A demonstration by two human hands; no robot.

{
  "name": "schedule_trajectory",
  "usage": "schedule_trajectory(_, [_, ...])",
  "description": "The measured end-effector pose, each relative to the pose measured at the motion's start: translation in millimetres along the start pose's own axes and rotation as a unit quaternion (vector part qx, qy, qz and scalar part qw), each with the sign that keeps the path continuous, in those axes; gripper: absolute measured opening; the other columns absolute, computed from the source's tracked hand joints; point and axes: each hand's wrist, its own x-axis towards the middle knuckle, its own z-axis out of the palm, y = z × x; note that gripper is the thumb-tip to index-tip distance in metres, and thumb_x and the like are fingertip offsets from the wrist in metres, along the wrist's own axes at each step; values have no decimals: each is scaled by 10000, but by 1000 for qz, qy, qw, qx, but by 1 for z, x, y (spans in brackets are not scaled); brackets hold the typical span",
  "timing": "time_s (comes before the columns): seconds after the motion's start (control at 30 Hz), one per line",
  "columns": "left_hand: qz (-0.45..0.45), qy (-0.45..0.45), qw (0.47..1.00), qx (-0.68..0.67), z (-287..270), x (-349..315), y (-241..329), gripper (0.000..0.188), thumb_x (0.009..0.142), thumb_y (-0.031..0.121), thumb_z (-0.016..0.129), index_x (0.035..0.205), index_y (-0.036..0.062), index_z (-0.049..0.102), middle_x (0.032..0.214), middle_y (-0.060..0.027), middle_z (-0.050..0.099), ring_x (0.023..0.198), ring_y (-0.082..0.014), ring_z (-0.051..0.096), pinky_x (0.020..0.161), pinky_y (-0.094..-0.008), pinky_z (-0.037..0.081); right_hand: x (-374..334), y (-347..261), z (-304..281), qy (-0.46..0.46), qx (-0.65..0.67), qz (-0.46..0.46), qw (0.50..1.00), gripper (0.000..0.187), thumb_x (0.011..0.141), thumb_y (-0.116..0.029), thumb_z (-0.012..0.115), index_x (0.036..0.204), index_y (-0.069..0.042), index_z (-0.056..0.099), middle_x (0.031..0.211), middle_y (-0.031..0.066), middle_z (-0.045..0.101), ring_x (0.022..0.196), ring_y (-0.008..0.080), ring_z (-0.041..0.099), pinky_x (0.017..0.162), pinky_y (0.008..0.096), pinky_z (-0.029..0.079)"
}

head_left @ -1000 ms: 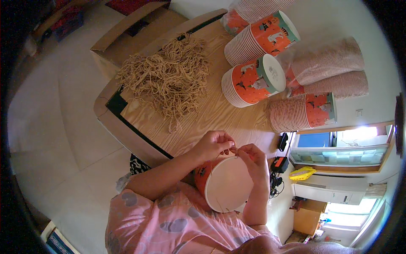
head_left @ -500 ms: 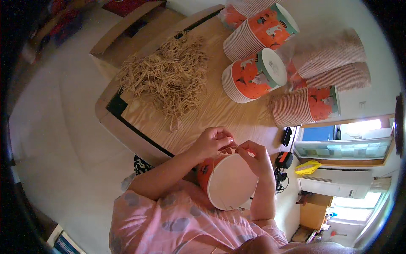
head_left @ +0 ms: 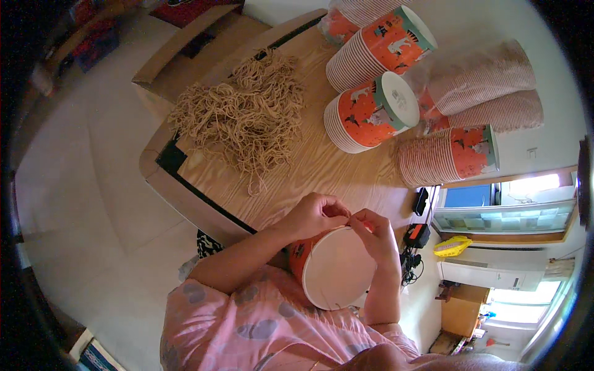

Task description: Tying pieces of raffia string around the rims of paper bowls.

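The pale floor (head_left: 80, 185) was on the left. Next came a big, messy pile of tan string (head_left: 247, 117) on the wooden desk (head_left: 291, 191), near its edge, with one loose end poking out toward the person. Below it was the person's pink shirt (head_left: 260, 321) with gray spots. The left hand (head_left: 318, 213) was by the top of the rim of an orange tub (head_left: 340, 272). Its fingers were bent and their tips were close together, but I cannot tell if they had hold of anything. The tub was just in front of the shirt, tilted, with its round, pale end showing. A thin strand (head_left: 314, 250) ran along the left side of its rim. The right hand (head_left: 374, 232) came over the tub's right side, and its fingertips were right beside the left ones. Those fingers were bent in close too, and I cannot tell what they pinched. Behind the hands, a short stack (head_left: 359, 114) of orange and green tubs stood on the desk. More stacks stood around it, some in clear plastic (head_left: 489, 77). Farther right were a black box (head_left: 416, 235), a yellow bag (head_left: 452, 246) and a bright window (head_left: 520, 309).
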Motion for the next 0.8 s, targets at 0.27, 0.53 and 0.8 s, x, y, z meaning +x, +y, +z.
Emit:
schedule_trajectory(0.27, [9, 29, 997, 71, 2, -1, 2, 137, 764, 100, 635, 847, -10, 640, 767, -80, 663, 702, -109, 615, 682, -267, 506, 1, 3, 0, -8, 16, -7, 1000, 100, 829, -93, 609, 841, 5, 620, 785, 37, 635, 778, 94, 578, 725, 250, 457])
schedule_trajectory(0.53, [-22, 14, 1000, 13, -9, -4, 2, 182, 783, 128, 641, 926, 16, 626, 818, -56, 647, 756, -110, 602, 703, -268, 495, 0, 5, 0, -3, 4, -25, 1000, 111, 825, -107, 610, 839, 4, 616, 777, 27, 630, 772, 91, 573, 700, 252, 456])
schedule_trajectory(0.8, [-1, 5, 995, 100, -6, -5, 4, 179, 787, 141, 676, 911, 18, 636, 808, -28, 645, 747, -90, 591, 690, -254, 486, 0, 4, -2, 2, -11, -14, 1000, 102, 826, -96, 609, 830, 6, 612, 773, 32, 628, 768, 93, 566, 708, 250, 457])
